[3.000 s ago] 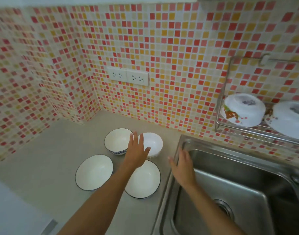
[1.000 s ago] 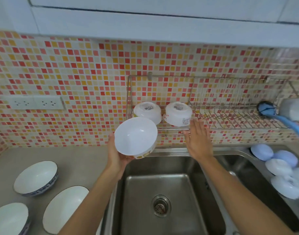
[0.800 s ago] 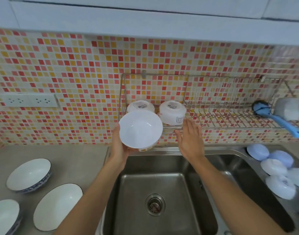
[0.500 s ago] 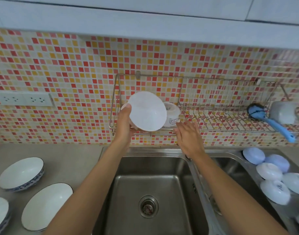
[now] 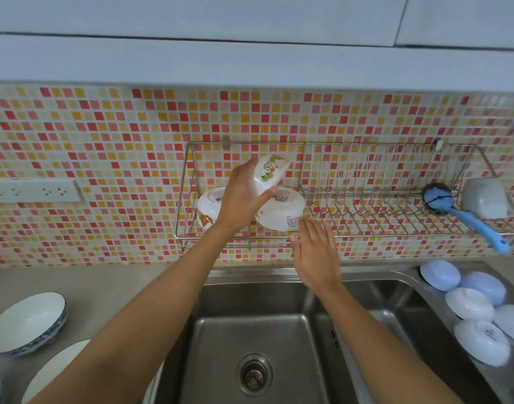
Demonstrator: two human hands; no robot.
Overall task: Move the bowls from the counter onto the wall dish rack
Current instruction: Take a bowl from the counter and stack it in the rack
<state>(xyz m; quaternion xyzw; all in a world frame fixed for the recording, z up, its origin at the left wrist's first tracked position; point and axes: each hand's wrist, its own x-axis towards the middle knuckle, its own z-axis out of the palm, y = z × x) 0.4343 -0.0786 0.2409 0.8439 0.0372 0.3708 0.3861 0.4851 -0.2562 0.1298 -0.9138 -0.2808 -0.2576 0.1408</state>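
My left hand (image 5: 240,199) grips a tilted white bowl (image 5: 268,173) at frame centre over the rack (image 5: 366,199); right hand (image 5: 315,252) fingers spread, empty.

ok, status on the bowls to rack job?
Done: two white bowls upside down on the wall rack. In hand: left hand tipping a cartoon-print bowl over them; right hand empty. Left: three blue-rimmed bowls on the counter.

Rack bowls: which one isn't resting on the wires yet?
The cartoon-printed bowl gripped in the left hand, tipped above the rack. The two others sit upside down on it.
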